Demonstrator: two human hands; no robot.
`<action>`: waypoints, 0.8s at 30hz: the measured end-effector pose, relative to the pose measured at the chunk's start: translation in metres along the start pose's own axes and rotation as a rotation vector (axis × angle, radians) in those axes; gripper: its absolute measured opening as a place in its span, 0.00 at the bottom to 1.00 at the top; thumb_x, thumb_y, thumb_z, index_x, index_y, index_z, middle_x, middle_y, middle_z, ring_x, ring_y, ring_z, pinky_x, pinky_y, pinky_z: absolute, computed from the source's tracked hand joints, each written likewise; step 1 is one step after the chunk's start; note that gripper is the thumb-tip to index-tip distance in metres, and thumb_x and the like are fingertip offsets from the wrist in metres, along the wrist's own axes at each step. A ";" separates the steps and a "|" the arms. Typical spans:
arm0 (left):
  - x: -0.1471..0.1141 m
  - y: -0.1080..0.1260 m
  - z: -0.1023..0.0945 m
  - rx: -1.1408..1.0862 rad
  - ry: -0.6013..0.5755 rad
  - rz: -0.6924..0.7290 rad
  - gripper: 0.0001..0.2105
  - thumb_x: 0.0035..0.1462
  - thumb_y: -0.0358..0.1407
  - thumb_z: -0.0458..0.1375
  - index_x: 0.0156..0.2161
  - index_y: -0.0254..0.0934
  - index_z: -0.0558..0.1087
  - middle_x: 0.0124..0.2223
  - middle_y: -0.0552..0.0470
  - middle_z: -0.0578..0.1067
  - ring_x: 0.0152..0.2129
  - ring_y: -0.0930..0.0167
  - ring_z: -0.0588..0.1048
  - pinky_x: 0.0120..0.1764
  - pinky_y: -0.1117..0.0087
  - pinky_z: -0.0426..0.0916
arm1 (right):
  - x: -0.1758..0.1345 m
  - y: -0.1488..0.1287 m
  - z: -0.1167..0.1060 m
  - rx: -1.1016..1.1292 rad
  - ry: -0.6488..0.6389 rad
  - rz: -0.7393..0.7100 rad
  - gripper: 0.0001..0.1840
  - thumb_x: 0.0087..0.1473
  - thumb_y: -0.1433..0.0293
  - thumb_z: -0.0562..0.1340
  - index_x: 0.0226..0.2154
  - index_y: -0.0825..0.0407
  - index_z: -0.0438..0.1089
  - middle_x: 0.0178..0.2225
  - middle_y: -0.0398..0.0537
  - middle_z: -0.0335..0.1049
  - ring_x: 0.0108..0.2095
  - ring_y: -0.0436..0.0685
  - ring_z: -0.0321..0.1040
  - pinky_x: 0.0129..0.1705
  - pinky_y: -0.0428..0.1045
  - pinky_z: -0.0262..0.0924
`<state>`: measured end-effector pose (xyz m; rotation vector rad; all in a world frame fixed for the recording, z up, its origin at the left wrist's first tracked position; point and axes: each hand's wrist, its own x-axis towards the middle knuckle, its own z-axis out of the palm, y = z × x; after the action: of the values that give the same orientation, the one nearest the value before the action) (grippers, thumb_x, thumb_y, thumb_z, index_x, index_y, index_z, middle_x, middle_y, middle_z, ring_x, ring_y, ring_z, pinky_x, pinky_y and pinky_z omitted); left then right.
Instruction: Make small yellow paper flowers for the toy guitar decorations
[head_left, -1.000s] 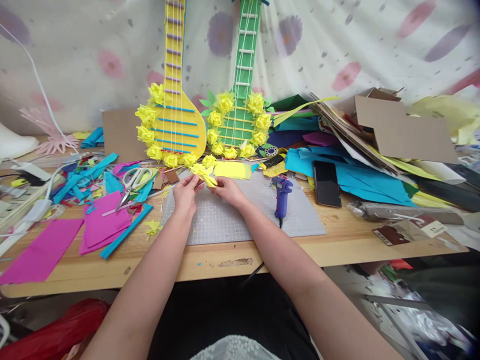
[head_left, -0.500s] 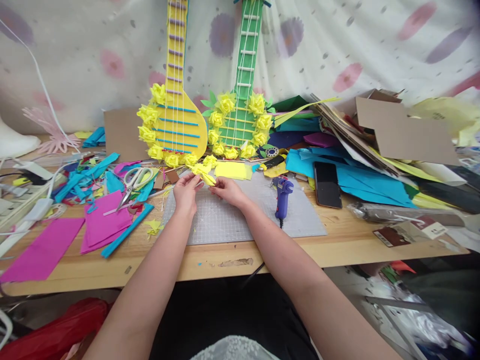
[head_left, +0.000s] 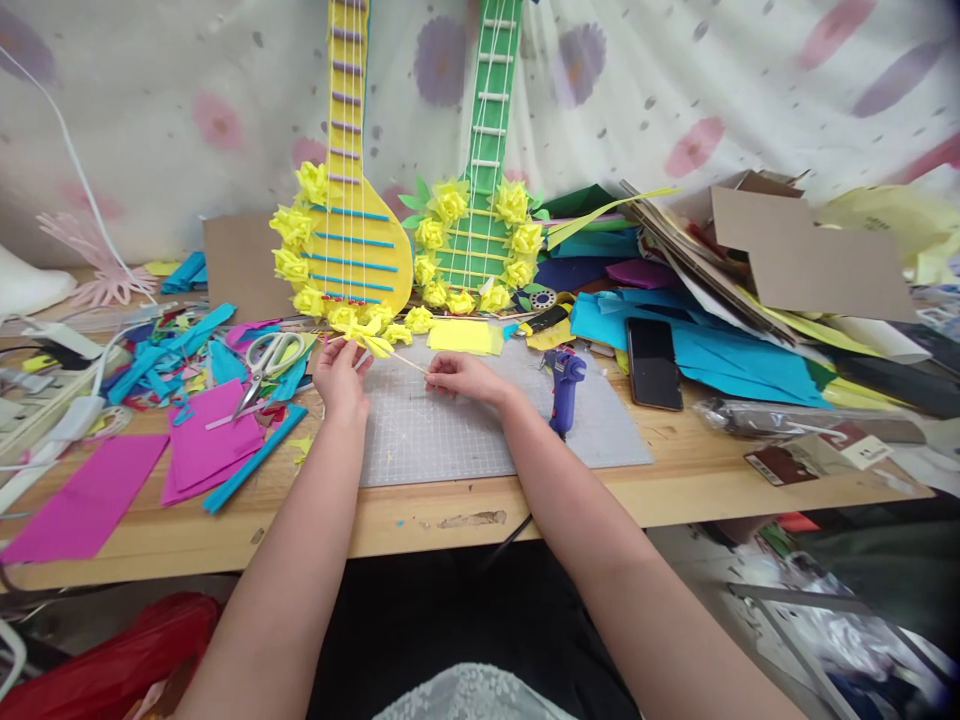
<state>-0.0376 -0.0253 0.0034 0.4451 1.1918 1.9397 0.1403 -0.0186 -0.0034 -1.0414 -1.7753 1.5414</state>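
Note:
Above the left part of the grey cutting mat (head_left: 450, 440), my left hand (head_left: 341, 380) is closed on a yellow paper flower (head_left: 373, 341). A thin wooden stick (head_left: 410, 364) runs from the flower across to my right hand (head_left: 465, 378), whose fingers pinch its other end. Just behind my hands, a yellow paper guitar (head_left: 364, 240) and a green paper guitar (head_left: 476, 240) lean against the curtain, both edged with yellow paper flowers. A stack of yellow paper strips (head_left: 465, 337) lies at the mat's back edge.
A purple glue gun (head_left: 564, 390) stands on the mat's right side, beside a phone (head_left: 654, 365). Scissors (head_left: 266, 365), magenta sheets (head_left: 210, 440) and blue scraps lie at left. Blue paper (head_left: 735, 360) and cardboard (head_left: 802, 260) are piled at right.
My left hand has moved left with the yellow flower, away from my right hand. The stick between them now shows. My right hand has stayed nearly in place.

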 end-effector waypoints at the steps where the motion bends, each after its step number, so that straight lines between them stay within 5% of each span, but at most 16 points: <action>1: 0.000 0.000 0.000 0.011 0.005 0.008 0.08 0.41 0.28 0.58 0.29 0.36 0.65 0.29 0.55 0.71 0.25 0.77 0.72 0.31 0.73 0.69 | -0.001 -0.001 -0.002 0.082 0.014 -0.023 0.08 0.43 0.67 0.61 0.25 0.54 0.63 0.24 0.41 0.68 0.21 0.44 0.59 0.24 0.42 0.55; 10: -0.025 -0.014 0.013 0.245 -0.201 -0.044 0.15 0.38 0.27 0.60 0.34 0.37 0.63 0.26 0.55 0.70 0.25 0.73 0.73 0.32 0.69 0.70 | 0.008 0.003 0.006 0.595 0.258 -0.023 0.13 0.34 0.66 0.67 0.23 0.53 0.64 0.25 0.38 0.66 0.30 0.45 0.65 0.38 0.44 0.60; 20: -0.029 -0.021 0.012 0.311 -0.336 -0.139 0.15 0.42 0.35 0.62 0.36 0.36 0.62 0.28 0.52 0.72 0.25 0.72 0.73 0.29 0.68 0.70 | 0.012 0.001 0.010 0.640 0.399 0.030 0.10 0.35 0.71 0.66 0.21 0.56 0.64 0.21 0.39 0.66 0.26 0.45 0.65 0.36 0.46 0.61; 24: -0.030 -0.025 0.010 0.327 -0.368 -0.039 0.20 0.36 0.37 0.65 0.35 0.36 0.63 0.29 0.54 0.70 0.25 0.74 0.72 0.29 0.71 0.69 | 0.013 0.002 0.007 0.638 0.485 0.010 0.10 0.35 0.71 0.66 0.20 0.55 0.63 0.20 0.37 0.65 0.26 0.45 0.64 0.35 0.45 0.61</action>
<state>-0.0010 -0.0368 -0.0099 0.9007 1.2588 1.5447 0.1277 -0.0114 -0.0081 -0.9763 -0.8652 1.5375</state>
